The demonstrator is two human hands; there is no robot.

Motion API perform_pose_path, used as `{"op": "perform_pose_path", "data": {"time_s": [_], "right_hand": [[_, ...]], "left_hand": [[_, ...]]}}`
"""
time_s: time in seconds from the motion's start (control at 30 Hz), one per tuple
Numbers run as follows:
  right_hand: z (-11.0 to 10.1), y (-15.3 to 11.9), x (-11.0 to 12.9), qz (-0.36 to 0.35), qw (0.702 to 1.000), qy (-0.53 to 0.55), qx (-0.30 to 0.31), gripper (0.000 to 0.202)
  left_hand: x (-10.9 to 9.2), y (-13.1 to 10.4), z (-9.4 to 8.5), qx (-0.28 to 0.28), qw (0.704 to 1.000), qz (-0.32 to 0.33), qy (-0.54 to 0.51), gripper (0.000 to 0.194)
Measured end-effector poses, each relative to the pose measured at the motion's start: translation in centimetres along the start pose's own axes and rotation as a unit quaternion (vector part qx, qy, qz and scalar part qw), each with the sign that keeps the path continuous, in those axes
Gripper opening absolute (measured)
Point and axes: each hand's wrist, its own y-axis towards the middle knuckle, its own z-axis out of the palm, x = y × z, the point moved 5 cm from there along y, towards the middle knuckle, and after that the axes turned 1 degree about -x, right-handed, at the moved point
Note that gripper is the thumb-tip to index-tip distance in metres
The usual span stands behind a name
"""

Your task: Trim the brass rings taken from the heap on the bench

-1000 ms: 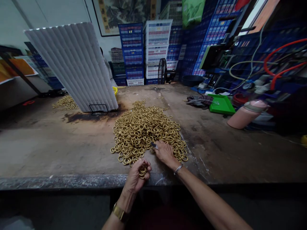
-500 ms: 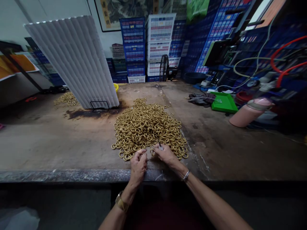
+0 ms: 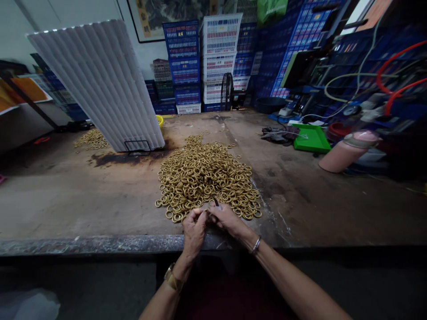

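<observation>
A broad heap of gold-coloured metal rings (image 3: pixel 207 173) lies in front of me on the worktable. At its near edge my left hand (image 3: pixel 194 231) is closed in a pinch, thumb and forefinger on a gold ring mostly hidden by the fingers. My right hand (image 3: pixel 228 221) meets it from the right, its fingertips at the same ring. A small tool with a dark, narrow tip (image 3: pixel 216 202) sticks up from the right hand's closed fingers; the rest of it is covered, and its kind is unclear.
A tall corrugated pale panel (image 3: pixel 100 84) leans in a black wire stand (image 3: pixel 137 148) at left, a smaller ring pile (image 3: pixel 91 139) beside it. A green tray (image 3: pixel 312 138), dark gloves (image 3: pixel 280 135) and a pink bottle (image 3: pixel 347 153) stand right. Stacked crates (image 3: pixel 220 40) line the back.
My hands have come together. The right hand has moved slightly left with the tool and a ring, and its fingertips now touch the left hand's. The view has shifted a little.
</observation>
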Motion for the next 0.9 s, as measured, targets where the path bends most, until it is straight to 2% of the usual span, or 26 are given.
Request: {"op": "perform_pose_path", "data": {"time_s": [0.1,0.4,0.67,0.9], "right_hand": [[0.1,0.0,-0.1,0.008,1.0,0.026,0.006,0.025],[-0.6,0.6,1.3,-0.101,0.987,-0.116,-0.052,0.016],[-0.4,-0.1,2.3,-0.092,0.989,-0.107,-0.042,0.014],[-0.4,-0.1,2.4,-0.108,0.988,-0.105,-0.043,0.014]], "left_hand": [[-0.4,-0.2,0.0,0.002,0.999,0.048,0.024,0.022],[0.0,-0.3,0.4,0.056,0.998,-0.027,0.014,0.029],[-0.4,-0.5,0.5,0.085,0.995,-0.053,0.0,0.033],[-0.5,-0.7,0.6,0.1,0.994,-0.044,0.009,0.034]]}}
